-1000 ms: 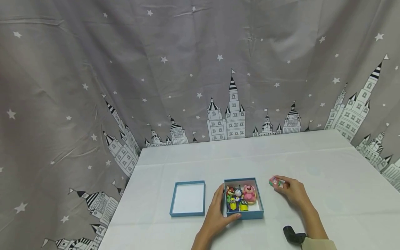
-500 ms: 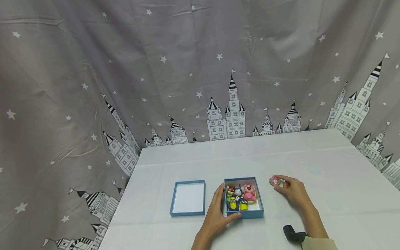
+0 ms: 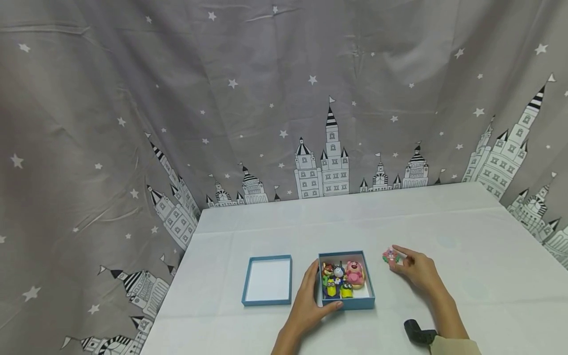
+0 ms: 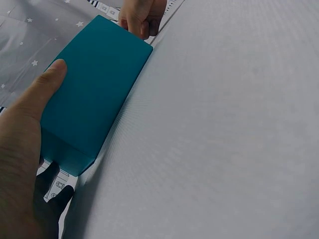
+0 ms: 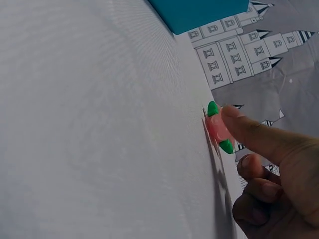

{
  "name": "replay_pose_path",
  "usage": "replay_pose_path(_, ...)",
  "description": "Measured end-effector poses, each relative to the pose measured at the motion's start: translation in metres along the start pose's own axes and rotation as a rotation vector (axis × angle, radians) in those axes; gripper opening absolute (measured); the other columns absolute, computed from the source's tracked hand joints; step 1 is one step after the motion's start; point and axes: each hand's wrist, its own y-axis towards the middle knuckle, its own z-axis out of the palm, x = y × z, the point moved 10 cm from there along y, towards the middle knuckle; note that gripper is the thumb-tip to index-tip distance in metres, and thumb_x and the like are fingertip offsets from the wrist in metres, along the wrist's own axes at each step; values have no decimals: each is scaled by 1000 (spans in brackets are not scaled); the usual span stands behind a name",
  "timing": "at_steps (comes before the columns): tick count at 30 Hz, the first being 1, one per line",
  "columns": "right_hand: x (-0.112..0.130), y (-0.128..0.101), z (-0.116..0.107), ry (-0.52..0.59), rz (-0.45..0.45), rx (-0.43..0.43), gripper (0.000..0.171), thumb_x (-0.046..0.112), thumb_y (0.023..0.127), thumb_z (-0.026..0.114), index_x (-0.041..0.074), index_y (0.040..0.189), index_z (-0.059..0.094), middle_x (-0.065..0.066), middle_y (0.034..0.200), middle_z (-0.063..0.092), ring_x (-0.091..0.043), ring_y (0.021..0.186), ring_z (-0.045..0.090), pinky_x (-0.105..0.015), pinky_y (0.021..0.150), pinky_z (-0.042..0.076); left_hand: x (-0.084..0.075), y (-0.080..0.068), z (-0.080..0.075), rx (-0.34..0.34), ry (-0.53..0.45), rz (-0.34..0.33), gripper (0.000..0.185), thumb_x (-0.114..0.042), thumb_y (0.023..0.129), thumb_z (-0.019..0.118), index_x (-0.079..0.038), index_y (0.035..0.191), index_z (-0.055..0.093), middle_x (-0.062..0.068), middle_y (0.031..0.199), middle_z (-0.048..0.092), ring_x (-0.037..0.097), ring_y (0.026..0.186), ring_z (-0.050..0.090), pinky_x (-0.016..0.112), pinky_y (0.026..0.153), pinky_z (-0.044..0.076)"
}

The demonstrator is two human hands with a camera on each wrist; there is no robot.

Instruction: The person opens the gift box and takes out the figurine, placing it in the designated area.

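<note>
White table (image 3: pixel 488 276) | right fingers (image 3: pixel 405 251) pinch partly hidden pink toy (image 3: pixel 390 256) | left fingers (image 3: pixel 309 278) grip box (image 3: pixel 355 304)

Passage afforded between the open-topped square blue box (image 3: pixel 348 304) and the small pink-and-green figurine (image 3: pixel 390 256) pinched by the right hand (image 3: pixel 416 268), box's left side blocked by the left hand (image 3: pixel 310 301), far reach bounded by the grey star-printed fabric curtain (image 3: pixel 266 64) behind the white desk (image 3: pixel 310 227).

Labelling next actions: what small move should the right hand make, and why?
Probably carry the small pink-and-green toy leftward, above the open blue rectangular box: the right hand pinches the toy beside it, the left hand grips the box, and bare white bottom shows in its near-right corner.
</note>
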Motion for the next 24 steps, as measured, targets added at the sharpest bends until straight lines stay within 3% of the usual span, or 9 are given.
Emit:
replay_pose_path(10,36,-4,-18,67,-136,-164,42,22,78,74,7,116,64,3,59,43,-8,52,35,-25,42,30,0,0,1,7,1,-7,105,-58,69,72,-18,149,15,3,151,21,27,136,24,47,107,26)
replay_pose_path(16,61,-6,-13,137,-209,-223,38,32,78,74,14,110,67,7,59,41,-8,51,36,-29,38,33,0,1,0,7,5,-5,105,-57,69,73,-19,149,15,3,151,21,27,135,24,47,107,26)
replay_pose_path(24,113,-15,-3,158,-334,-175,33,22,77,76,14,108,69,9,61,39,-5,52,32,-20,42,30,-6,0,-2,-1,-5,22,105,-53,70,74,-15,149,16,6,151,22,30,134,26,50,105,28)
